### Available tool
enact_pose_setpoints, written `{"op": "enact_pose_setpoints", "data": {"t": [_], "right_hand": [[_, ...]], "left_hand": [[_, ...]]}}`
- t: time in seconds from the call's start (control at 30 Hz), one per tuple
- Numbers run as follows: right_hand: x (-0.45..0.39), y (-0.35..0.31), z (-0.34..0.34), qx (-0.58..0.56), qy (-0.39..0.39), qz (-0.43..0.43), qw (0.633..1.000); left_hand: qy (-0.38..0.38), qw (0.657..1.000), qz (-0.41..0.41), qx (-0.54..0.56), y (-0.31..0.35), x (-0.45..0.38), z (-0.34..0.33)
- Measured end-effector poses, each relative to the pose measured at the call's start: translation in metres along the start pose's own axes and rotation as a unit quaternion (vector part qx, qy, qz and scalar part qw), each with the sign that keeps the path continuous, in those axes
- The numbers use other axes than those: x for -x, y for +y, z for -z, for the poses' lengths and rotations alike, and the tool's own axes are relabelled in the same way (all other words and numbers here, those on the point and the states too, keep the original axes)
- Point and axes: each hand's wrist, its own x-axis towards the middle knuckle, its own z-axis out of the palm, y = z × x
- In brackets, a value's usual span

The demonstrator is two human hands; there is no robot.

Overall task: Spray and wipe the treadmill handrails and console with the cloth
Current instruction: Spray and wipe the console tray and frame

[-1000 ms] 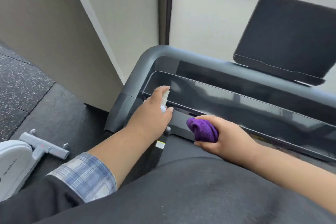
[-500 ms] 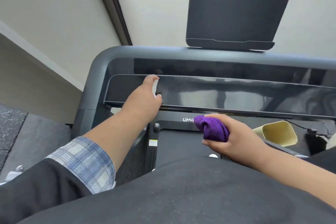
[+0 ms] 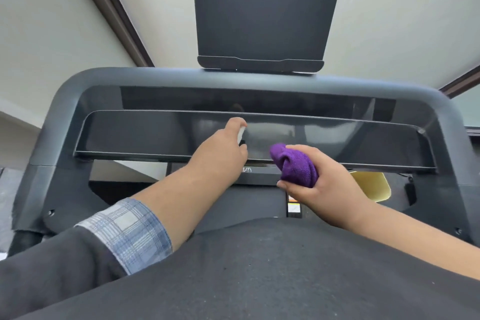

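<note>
A small spray bottle is held in the left hand. The fingers are curled round it, and one finger is laid over its top. Only a little white and a bit of black of the bottle can be seen past the fingers. The bottle is held right in front of the shiny dark console.

A purple cloth is gripped in the right hand. The cloth is bunched up into a ball, and the fingers and thumb are wrapped round it. The cloth sticks out of the top of the hand, toward the left hand. It is held just in front of the lower edge of the console, but whether it is touching cannot be told.

The two hands are near each other, with the left one a bit higher and farther out. The console is stretched out to both sides of the hands. A grey handrail is bent round above the hands and comes down on the far left and far right. A dark flat screen is seen high above the hands, over the rail.

A yellow thing is seen just right of the right hand, under the console. A checked sleeve is pushed up on the left arm.
</note>
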Motion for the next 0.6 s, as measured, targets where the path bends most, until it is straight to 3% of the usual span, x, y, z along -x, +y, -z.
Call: {"op": "enact_pose_setpoints", "data": {"t": [0.13, 0.2, 0.27, 0.37, 0.6], "right_hand": [[-0.019, 0.014, 0.024, 0.013, 0.109, -0.001, 0.994], [-0.033, 0.023, 0.031, 0.097, 0.123, 0.01, 0.988], [-0.045, 0.032, 0.028, 0.24, 0.065, 0.021, 0.968], [-0.053, 0.038, 0.003, 0.423, -0.04, 0.026, 0.905], [-0.095, -0.011, -0.07, 0.472, -0.095, 0.097, 0.871]], "left_hand": [[0.045, 0.997, 0.044, 0.034, -0.004, 0.015, 0.0], [0.065, 0.994, 0.065, 0.056, -0.009, 0.027, -0.002], [0.081, 0.99, 0.073, 0.084, -0.015, 0.042, -0.004], [0.098, 0.985, 0.079, 0.12, -0.024, 0.061, -0.006], [0.141, 0.973, 0.104, 0.151, -0.06, 0.101, 0.001]]}}
